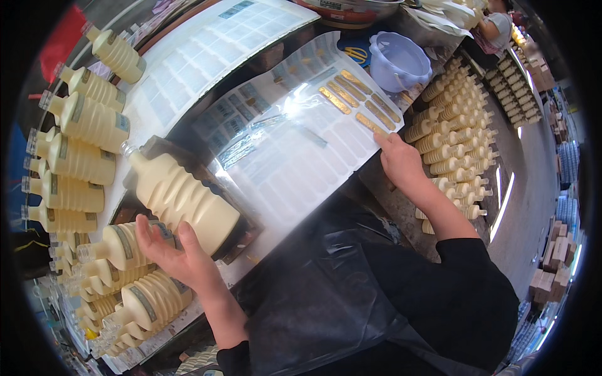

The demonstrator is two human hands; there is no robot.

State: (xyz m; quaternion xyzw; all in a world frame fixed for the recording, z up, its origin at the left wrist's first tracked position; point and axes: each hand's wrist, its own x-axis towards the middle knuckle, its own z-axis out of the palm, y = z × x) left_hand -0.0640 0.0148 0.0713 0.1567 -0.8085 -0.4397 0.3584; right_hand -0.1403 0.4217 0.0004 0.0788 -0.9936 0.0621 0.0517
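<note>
A cream ribbed bottle (pixel 182 194) lies tilted on a dark rest on the worktable, its clear neck toward the far left. My left hand (pixel 179 254) is beside its near side, palm up with fingers spread, holding nothing; the thumb overlaps the bottle's edge. At the right edge of a sticker sheet (pixel 295 182), my right hand (pixel 401 164) has its thumb and index finger pinched at the end of a gold label strip (pixel 367 122). More gold strips (pixel 345 91) are on the sheet beyond it. Glare covers the sheet's middle.
Labelled cream bottles (pixel 94 122) line the table's left side, with more at the lower left. Beyond the sheet are a white label board (pixel 207 53), yellow-handled scissors (pixel 356 55) and a lavender tub (pixel 401 62). Rows of bottles (pixel 458 138) cover the floor at right. Another person (pixel 495 31) is far right.
</note>
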